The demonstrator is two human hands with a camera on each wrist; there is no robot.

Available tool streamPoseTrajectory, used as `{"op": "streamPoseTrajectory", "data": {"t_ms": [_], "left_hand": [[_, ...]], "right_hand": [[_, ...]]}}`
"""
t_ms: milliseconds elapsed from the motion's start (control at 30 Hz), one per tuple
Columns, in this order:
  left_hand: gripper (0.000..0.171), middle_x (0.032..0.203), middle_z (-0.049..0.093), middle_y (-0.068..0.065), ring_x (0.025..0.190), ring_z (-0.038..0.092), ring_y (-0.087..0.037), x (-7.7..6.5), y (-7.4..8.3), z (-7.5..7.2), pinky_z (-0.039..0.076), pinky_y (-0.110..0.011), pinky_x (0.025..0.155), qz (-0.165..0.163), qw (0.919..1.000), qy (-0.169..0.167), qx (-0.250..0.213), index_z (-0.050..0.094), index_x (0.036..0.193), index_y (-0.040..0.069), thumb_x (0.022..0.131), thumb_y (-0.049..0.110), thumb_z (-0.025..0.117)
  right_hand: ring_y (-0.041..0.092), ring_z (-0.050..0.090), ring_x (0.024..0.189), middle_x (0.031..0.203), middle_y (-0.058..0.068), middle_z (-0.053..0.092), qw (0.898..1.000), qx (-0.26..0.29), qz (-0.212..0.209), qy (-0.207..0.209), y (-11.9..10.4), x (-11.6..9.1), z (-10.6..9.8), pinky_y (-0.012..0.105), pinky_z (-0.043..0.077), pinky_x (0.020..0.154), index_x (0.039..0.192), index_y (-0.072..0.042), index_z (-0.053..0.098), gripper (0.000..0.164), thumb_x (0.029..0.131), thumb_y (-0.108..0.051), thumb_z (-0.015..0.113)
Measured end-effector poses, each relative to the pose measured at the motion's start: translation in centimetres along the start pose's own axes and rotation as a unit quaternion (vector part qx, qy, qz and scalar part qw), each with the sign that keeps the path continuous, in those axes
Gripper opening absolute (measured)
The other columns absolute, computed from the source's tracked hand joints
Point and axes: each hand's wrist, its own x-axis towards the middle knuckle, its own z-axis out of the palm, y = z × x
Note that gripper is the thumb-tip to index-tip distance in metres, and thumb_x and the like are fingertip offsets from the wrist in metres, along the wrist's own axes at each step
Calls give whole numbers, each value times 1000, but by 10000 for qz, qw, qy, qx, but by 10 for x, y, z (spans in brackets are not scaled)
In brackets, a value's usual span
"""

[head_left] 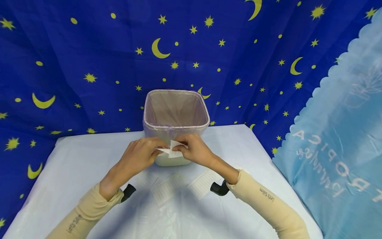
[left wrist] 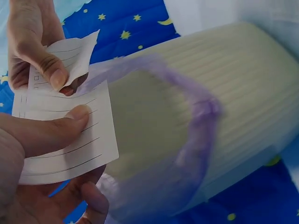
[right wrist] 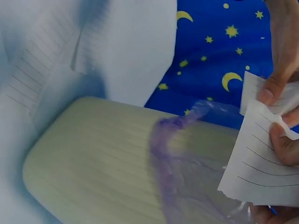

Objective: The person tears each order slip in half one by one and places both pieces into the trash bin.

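Head view: in front of a pale bin (head_left: pixel 173 161), left hand (head_left: pixel 140 154) and right hand (head_left: pixel 195 151) close together above the white table (head_left: pixel 95 159). Gripped between left thumb and fingers, a ruled paper piece (left wrist: pixel 88 144); pinched likewise on the right, a second paper piece (right wrist: pixel 252 163), overlapping or meeting the first. Ragged along an inner edge in the left wrist view, so probably torn — whether wholly parted, impossible to tell. Thumbs near that edge, likely for firm control, with fingers beneath as backing. Held up off the table, presumably to leave both wrists free to turn.

Just behind the paper, upright and near the starry curtain (head_left: pixel 119 99), the bin, perhaps so placed for elbow room. Over its rim, a translucent purple liner (left wrist: pixel 205 109), folded outward, likely to keep from slipping inside. Flat on the table, between sleeves (head_left: pixel 89 205) and bin, more ruled sheets (head_left: pixel 170 187) — apparently within easy reach of either hand. At the cuffs, black wrist mounts (head_left: pixel 128 192), seemingly angled inward for a clear line to the fingers.
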Motion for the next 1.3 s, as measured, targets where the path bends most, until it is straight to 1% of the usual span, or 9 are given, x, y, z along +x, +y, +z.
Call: {"op": "streamPoseTrajectory", "data": {"t_ms": [133, 267, 333, 500, 633, 867, 1000, 1167, 1300], "left_hand": [[36, 88, 72, 3, 75, 64, -16, 8, 0, -10, 50, -35, 59, 90, 9995, 219, -222, 74, 95, 18, 75, -11, 66], [23, 96, 74, -2, 78, 67, -18, 14, 0, -16, 52, -36, 61, 175, 9992, 266, -222, 74, 102, 14, 84, -1, 71], [20, 101, 74, -4, 81, 69, -20, 18, 1, -19, 53, -38, 62, 205, 9990, 342, -188, 74, 105, 11, 86, 6, 72], [18, 101, 74, -7, 80, 69, -21, 33, 2, -31, 53, -39, 63, 206, 9983, 488, -264, 74, 106, 8, 88, 7, 70], [19, 103, 74, -9, 80, 68, -22, 49, 1, -42, 53, -41, 65, 91, 9983, 464, -351, 74, 108, 6, 90, 8, 68], [21, 110, 71, -12, 91, 66, -27, 74, -4, -52, 52, -46, 73, -295, 9984, 174, -444, 72, 112, 5, 93, 9, 64], [25, 108, 66, -14, 94, 63, -30, 85, -7, -51, 51, -47, 74, -528, 9981, 18, -328, 69, 118, 4, 95, 12, 63], [28, 114, 63, -17, 101, 60, -32, 99, -12, -50, 49, -50, 80, -620, 9979, -100, -152, 67, 122, 3, 96, 10, 59], [30, 115, 65, -15, 99, 59, -29, 110, -15, -50, 48, -49, 80, -696, 9968, -389, -111, 67, 122, 5, 95, 6, 56]], "right_hand": [[9, 55, 70, 79, 6, 72, 9989, -144, -28, 438, -5, 7, -9, 21, 47, 61, 85, 0, 76, 8, 78, -3, 79], [11, 65, 74, 82, 8, 74, 9968, -366, -190, 682, -9, 15, -19, 24, 53, 66, 86, 1, 75, 6, 81, -1, 77], [10, 63, 68, 79, 7, 72, 9959, -460, -300, 719, -11, 20, -24, 23, 52, 62, 84, 1, 73, 1, 84, 1, 73], [11, 46, 58, 68, 5, 59, 9941, -587, -404, 822, -14, 33, -35, 22, 38, 53, 79, -2, 65, 10, 87, 5, 66], [13, 56, 64, 74, 8, 67, 9915, -640, -381, 1071, -15, 44, -43, 25, 46, 59, 83, -1, 67, 5, 84, 1, 72], [21, 71, 74, 79, 11, 75, 9891, -635, -68, 1324, -8, 60, -57, 31, 54, 64, 79, 1, 76, 2, 79, 2, 75], [23, 68, 69, 84, 13, 75, 9888, -647, 197, 1327, 1, 67, -61, 29, 49, 59, 85, 1, 77, 5, 81, 0, 74], [25, 67, 85, 96, 15, 74, 9863, -901, 759, 1151, 12, 79, -67, 38, 51, 76, 96, 1, 74, 12, 87, -4, 69], [22, 58, 79, 92, 14, 70, 9853, -1028, 1099, 812, 20, 88, -71, 34, 45, 73, 97, 0, 71, 15, 87, 0, 61]]}}
